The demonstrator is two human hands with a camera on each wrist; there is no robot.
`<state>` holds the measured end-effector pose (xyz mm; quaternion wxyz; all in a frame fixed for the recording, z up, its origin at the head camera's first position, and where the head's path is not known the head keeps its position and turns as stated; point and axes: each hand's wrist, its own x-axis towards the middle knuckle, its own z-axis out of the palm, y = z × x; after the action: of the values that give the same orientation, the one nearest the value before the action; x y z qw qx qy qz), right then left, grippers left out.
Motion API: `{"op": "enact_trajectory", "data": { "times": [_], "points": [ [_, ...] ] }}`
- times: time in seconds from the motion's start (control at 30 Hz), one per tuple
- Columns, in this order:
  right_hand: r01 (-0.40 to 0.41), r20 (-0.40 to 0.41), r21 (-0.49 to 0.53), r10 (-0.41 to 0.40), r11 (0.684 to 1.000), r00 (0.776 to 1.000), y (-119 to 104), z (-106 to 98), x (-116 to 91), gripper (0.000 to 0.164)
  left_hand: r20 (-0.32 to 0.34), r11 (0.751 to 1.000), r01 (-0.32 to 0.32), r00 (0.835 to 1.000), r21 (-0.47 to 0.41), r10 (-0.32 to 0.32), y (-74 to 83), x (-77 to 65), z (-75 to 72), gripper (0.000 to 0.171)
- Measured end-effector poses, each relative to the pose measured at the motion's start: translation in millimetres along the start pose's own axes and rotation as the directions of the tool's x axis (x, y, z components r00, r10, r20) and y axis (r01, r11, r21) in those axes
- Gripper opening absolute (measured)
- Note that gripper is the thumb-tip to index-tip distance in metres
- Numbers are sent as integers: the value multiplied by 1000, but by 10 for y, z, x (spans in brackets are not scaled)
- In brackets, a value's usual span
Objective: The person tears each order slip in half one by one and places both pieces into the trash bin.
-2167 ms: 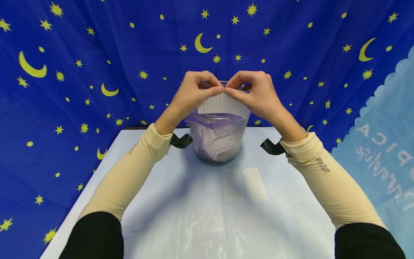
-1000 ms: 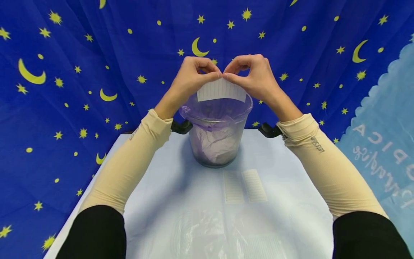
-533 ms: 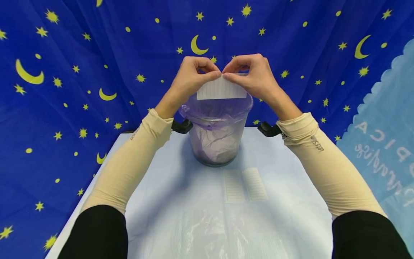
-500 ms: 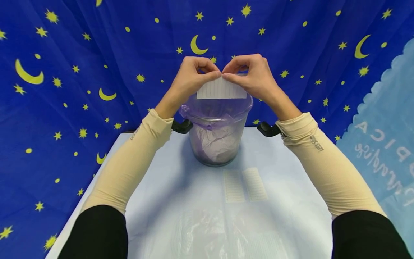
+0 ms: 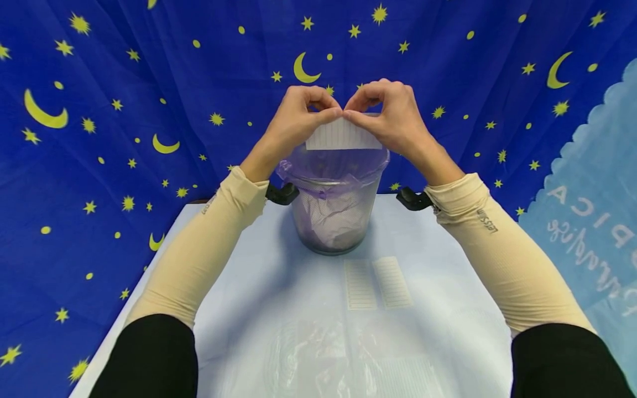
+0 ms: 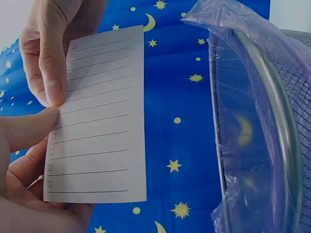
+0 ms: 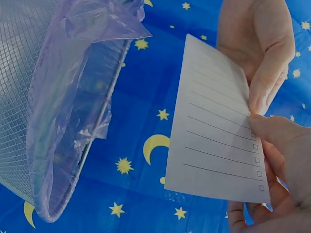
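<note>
A white sheet of lined checklist paper (image 5: 343, 135) hangs by its long edge above a mesh wastebasket (image 5: 343, 215). My left hand (image 5: 298, 119) and right hand (image 5: 390, 113) pinch that edge side by side, thumb tips meeting at its middle. In the left wrist view the paper (image 6: 99, 121) shows ruled lines and small boxes along the pinched edge. The right wrist view has the same paper (image 7: 214, 131), whole and uncreased. A purple bin liner (image 5: 288, 168) folds over the basket's metal rim, below the paper's free edge.
Two more lined paper slips (image 5: 360, 284) lie side by side on the white table (image 5: 239, 342) in front of the basket. Clear plastic sheeting (image 5: 318, 354) covers the near tabletop. A blue star-and-moon cloth (image 5: 224, 66) hangs close behind the basket.
Since the oldest frame, both hands have risen with the paper, lifting it from in front of the basket's rim to above it. Over the last half second they stay almost still.
</note>
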<state>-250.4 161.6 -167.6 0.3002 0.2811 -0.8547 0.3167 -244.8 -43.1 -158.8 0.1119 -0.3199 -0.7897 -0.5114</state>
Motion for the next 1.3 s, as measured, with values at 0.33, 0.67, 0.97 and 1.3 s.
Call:
{"op": "enact_trajectory", "data": {
  "times": [0.33,0.67,0.97,1.3],
  "points": [
    [7,12,-54,-7,998,1000,-4,-43,-55,19,34,1000,19,999,19,-20,-266,181,60,11],
    [27,13,-31,-26,999,1000,-42,-104,-128,19,81,999,52,995,6,-52,-287,174,123,12],
    [77,25,64,-79,995,997,-214,-170,-120,16,61,989,130,989,65,-134,-370,163,132,12],
    [82,-19,58,-81,995,997,-433,-273,-112,14,-27,959,234,972,158,-233,-553,160,131,13]
  ]
}}
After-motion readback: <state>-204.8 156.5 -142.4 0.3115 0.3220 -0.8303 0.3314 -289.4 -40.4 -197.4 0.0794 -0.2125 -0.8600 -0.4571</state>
